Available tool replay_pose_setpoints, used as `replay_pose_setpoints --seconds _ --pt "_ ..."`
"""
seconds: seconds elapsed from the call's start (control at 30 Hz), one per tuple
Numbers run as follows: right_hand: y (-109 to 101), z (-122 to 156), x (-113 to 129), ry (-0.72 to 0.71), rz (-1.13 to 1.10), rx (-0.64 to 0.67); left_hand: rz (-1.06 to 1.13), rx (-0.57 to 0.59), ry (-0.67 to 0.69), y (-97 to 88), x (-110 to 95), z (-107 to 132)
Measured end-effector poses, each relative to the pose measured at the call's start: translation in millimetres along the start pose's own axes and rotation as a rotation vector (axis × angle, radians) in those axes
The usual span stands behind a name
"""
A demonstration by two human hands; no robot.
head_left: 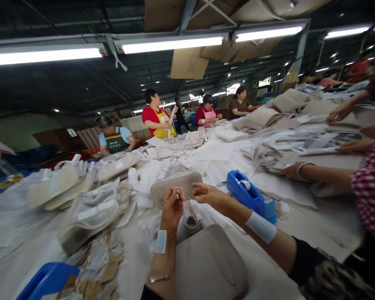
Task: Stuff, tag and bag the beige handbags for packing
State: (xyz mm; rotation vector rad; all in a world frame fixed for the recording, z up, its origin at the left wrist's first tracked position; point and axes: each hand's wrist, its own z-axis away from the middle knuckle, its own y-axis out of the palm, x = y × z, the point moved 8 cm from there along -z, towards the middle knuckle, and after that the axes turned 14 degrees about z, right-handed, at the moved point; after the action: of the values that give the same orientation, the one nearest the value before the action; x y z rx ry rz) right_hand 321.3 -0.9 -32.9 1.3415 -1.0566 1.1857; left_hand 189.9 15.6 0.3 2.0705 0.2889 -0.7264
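Observation:
My left hand [171, 208] is raised over the table, its fingers pinched on a small metal ring [177, 191] with a pale strap hanging below it. My right hand [210, 195] reaches in from the right, fingertips touching the same ring and strap. A strip of white tape sits on each of my wrists. Below my hands lies a beige bag [211, 262]. Just behind them rests a beige pouch [175, 186].
A blue tape dispenser [251, 195] stands right of my hands. Bagged beige pouches [93, 208] pile up at left, paper tags [106, 266] and a blue bin [46, 281] near the front. A co-worker's arm [315, 175] rests at right; several people work across the table [300, 233].

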Motion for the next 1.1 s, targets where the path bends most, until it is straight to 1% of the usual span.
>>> replay_pose_setpoints --seconds 0.1,0.2,0.27,0.33,0.43,0.53,0.67,0.77,0.93,1.1 --pt "21.0 5.2 -11.0 0.066 -0.052 0.177 0.055 -0.003 0.004 1.2 -1.6 0.9" --pt "38.1 11.4 -14.5 0.105 -0.118 0.303 0.067 -0.017 0.034 3.2 -4.9 1.2" --pt "43.5 13.5 -14.6 0.109 -0.166 0.331 0.064 -0.017 0.052 5.1 -6.5 0.9" --pt "43.1 13.6 -15.1 0.107 -0.209 0.316 0.065 -0.015 0.050 6.1 -6.5 0.6" --pt "33.4 12.6 -17.4 0.115 -0.236 0.253 0.062 -0.020 0.028 3.4 -4.5 0.3" --pt "17.4 12.8 -17.6 0.126 -0.232 0.191 0.029 -0.042 0.020 -3.9 -3.8 -0.1" --pt "-7.3 15.0 -12.7 0.132 -0.216 0.101 -0.059 -0.132 0.065 -16.8 -8.7 -0.6" --pt "-20.5 16.8 -8.1 0.135 -0.214 0.057 -0.097 -0.186 0.106 -22.3 -13.0 -0.5" --pt "-33.4 20.5 0.3 0.123 -0.223 0.005 -0.160 -0.238 0.140 -26.7 -14.4 -1.5" --pt "-40.9 26.2 8.6 0.097 -0.233 -0.022 -0.189 -0.267 0.166 -31.0 -14.3 -2.9"
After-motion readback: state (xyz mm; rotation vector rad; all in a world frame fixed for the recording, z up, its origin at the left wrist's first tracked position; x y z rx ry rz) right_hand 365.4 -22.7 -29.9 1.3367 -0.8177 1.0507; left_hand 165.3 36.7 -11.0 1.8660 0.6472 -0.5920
